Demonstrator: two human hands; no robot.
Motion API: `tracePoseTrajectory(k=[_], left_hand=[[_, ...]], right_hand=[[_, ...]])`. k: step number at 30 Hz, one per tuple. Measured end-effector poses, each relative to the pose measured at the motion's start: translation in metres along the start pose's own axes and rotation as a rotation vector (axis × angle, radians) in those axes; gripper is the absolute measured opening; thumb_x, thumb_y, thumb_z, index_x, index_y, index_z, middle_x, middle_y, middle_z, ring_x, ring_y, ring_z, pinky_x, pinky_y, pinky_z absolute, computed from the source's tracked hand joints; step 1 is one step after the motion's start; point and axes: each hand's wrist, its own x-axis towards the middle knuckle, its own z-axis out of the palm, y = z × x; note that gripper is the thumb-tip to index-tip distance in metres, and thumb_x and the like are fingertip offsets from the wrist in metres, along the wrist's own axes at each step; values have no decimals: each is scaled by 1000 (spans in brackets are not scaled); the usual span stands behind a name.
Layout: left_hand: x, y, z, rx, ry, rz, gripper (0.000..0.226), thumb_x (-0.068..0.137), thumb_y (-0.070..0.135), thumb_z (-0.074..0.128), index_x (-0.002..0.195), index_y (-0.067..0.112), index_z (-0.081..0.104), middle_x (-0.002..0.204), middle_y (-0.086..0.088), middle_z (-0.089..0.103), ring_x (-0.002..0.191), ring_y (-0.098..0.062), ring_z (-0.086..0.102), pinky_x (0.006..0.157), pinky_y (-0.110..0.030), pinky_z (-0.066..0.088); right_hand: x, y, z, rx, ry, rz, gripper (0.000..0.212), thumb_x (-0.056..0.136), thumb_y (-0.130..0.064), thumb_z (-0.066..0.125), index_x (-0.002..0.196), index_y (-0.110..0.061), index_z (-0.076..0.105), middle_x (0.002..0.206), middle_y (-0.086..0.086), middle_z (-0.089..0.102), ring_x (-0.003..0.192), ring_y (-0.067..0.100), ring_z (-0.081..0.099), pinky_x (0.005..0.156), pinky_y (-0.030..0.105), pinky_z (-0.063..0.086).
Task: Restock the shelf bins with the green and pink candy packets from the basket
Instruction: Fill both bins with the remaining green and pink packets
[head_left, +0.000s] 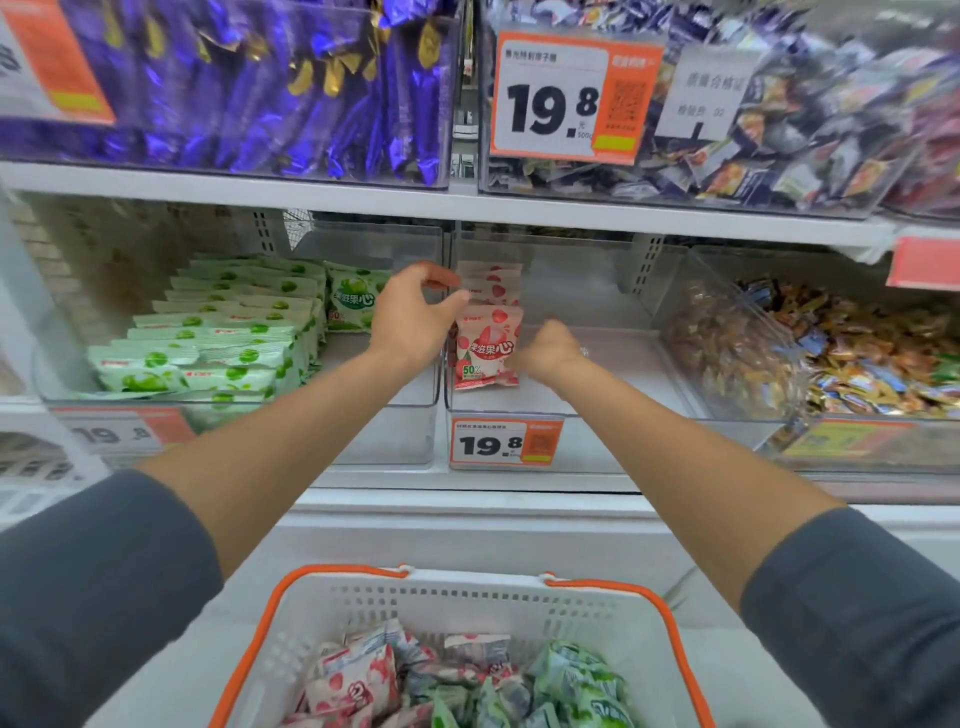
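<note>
Store shelving (363, 200) with clear plastic bins fills the view. At the left wall of the middle bin (597, 410), the left hand (415, 319) is spread wide, thumb tip against the top of the pink packets (488, 345); whether it grips one cannot be told. Seen from the back, the right hand (550, 351) has its fingers curled out of sight beside the front packet's right edge; contact and hold cannot be confirmed.

These pink packets stand upright in a short row at the bin's left side, long axis vertical, printed faces toward the aisle. In the left bin (410, 400), the green packets (208, 338) are packed in rows, long axis across the shelf, with one upright at the back. A price tag (506, 441) reading 19.8 is fixed to the middle bin's front. Below, the basket (467, 597), cut off by the frame edge, holds a jumble of both colours.
</note>
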Motion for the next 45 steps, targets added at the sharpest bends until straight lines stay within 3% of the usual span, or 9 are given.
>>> tracePoseTrajectory(k=[5, 11, 16, 19, 25, 29, 34, 38, 45], left_hand=[[-67, 9, -16, 24, 109, 0, 30, 81, 7, 62, 67, 26, 43, 63, 8, 46, 59, -11, 43, 61, -32, 39], [-170, -49, -43, 245, -230, -215, 27, 72, 5, 64, 60, 21, 46, 56, 7, 48, 57, -16, 47, 58, -28, 36], [-230, -138, -82, 392, -900, -577, 20, 91, 0, 48, 96, 10, 64, 82, 4, 63, 74, -17, 63, 61, -21, 42], [-238, -168, -94, 665, -1212, -501, 58, 86, -12, 41, 137, 12, 53, 136, -6, 50, 122, -24, 52, 92, -26, 45], [-256, -181, -86, 709, -1629, -269, 67, 76, -1, 74, 134, 29, 57, 152, 1, 37, 140, -19, 32, 112, -42, 35], [-270, -190, -85, 727, -1465, -174, 44, 81, 26, 78, 122, 16, 65, 131, -3, 55, 122, -20, 49, 105, -37, 41], [-230, -157, -98, 341, -906, -281, 34, 88, 35, 71, 65, 18, 51, 62, 4, 49, 57, -11, 47, 55, -15, 37], [-224, -128, -83, 40, -595, -478, 38, 93, 52, 54, 82, 18, 64, 76, -1, 63, 68, -18, 56, 66, -30, 47], [-200, -101, -67, -28, -261, -661, 58, 102, 50, 31, 83, 3, 58, 71, -12, 55, 67, -24, 51, 61, -29, 42]], right_hand=[[-67, 5, -1, 2, 319, -528, 10, 82, -8, 62, 92, -12, 63, 83, -1, 60, 75, 12, 54, 68, 26, 44], [-148, 57, 68, -120, 13, -663, 15, 78, -5, 56, 89, -13, 63, 80, -2, 59, 75, 16, 52, 72, 34, 46], [-167, 113, 123, -620, -594, -542, 29, 89, -16, 58, 117, -16, 60, 112, 4, 62, 99, 23, 57, 86, 36, 49], [-176, 123, 136, -705, -734, -499, 25, 91, -21, 57, 116, -19, 62, 115, 3, 63, 97, 19, 56, 88, 35, 49], [-182, 129, 143, -721, -807, -484, 25, 93, -18, 55, 118, -17, 62, 117, 1, 62, 96, 17, 55, 84, 29, 46], [-186, 132, 139, -659, -824, -453, 27, 95, -21, 58, 121, -16, 61, 117, -1, 60, 105, 17, 56, 87, 28, 45], [-186, 110, 124, -25, -740, -156, 42, 96, -49, 49, 124, -18, 59, 115, -3, 59, 108, 18, 57, 91, 32, 46], [-193, 85, 125, 257, -682, 54, 56, 96, -59, 38, 123, -13, 54, 112, 7, 62, 98, 24, 64, 82, 36, 56], [-186, 59, 118, 359, -252, 0, 53, 96, -43, 54, 55, -17, 34, 38, -11, 33, 36, 7, 33, 42, 21, 27]])
